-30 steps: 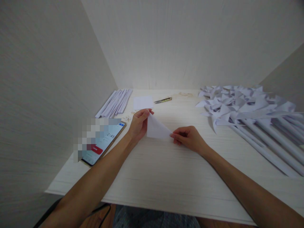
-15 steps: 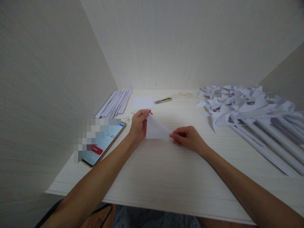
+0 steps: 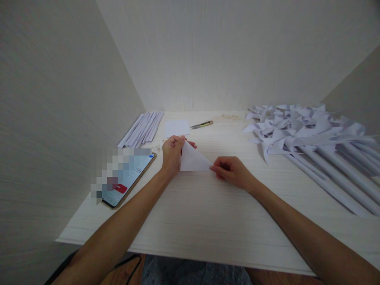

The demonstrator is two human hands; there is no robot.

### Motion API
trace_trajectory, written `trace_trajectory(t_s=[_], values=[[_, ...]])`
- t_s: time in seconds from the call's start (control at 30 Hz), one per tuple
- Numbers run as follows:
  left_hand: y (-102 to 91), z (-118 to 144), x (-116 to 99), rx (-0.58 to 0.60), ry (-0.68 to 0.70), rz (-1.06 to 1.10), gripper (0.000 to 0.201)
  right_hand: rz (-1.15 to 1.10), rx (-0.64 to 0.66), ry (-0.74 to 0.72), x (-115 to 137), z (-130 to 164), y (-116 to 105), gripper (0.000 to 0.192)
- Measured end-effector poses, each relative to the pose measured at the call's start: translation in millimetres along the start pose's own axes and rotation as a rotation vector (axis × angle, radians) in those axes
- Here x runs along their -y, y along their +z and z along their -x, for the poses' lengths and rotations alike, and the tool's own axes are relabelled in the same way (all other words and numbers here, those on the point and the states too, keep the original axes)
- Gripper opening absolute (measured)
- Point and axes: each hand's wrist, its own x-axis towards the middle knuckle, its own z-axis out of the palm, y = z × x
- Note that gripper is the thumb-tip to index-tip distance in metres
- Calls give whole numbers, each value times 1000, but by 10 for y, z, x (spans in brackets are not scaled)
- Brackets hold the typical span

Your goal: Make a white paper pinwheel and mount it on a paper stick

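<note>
Here I see a white paper triangle [image 3: 192, 161] held low over the middle of the pale wooden desk [image 3: 208, 213], stretched between both hands. My left hand [image 3: 171, 153] stands at the triangle's left side, its fingers curled over the upper corner and pinched shut on it, so the paper's left edge runs down along the palm. My right hand [image 3: 233, 173] sits at the triangle's right tip, thumb and forefinger closed tightly on that point, the other fingers folded under. The sheet slopes from the raised left corner down to the right tip, and its lower edge looks to be just above or on the desk; I cannot tell which. Relative to the triangle, a flat white paper square [image 3: 177, 128] lies just beyond it toward the back wall, with small snips [image 3: 202, 125] to the right of that square. A bundle of rolled paper sticks [image 3: 142, 128] lies beyond and to the left, a phone [image 3: 127, 180] rests to the left near my left forearm, and a heap of paper pinwheels [image 3: 308, 134] spreads well to the right.
</note>
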Motion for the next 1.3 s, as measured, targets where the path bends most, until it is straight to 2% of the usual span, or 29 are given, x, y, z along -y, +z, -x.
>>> trace_trajectory(t_s=[0.13, 0.3, 0.4, 0.77, 0.87, 1.13, 1.3], values=[[2, 9, 23, -16, 26, -35, 29, 4, 23, -19, 0, -7, 3, 23], [43, 50, 48, -84, 105, -93, 27, -70, 54, 39, -1, -22, 40, 21], [83, 92, 57, -75, 127, -114, 26, -49, 66, 46, 27, -20, 74, 23], [144, 170, 40, 62, -58, -73, 31, 134, -13, -31, 68, -4, 95, 30], [154, 180, 50, 80, -68, -69, 32, 149, -30, -36, 59, -8, 108, 30], [153, 198, 62, 12, 60, -274, 30, 237, -54, -57, 46, 1, 138, 29], [136, 195, 48, -121, 274, -509, 32, 245, -59, -48, 124, 36, 213, 32]])
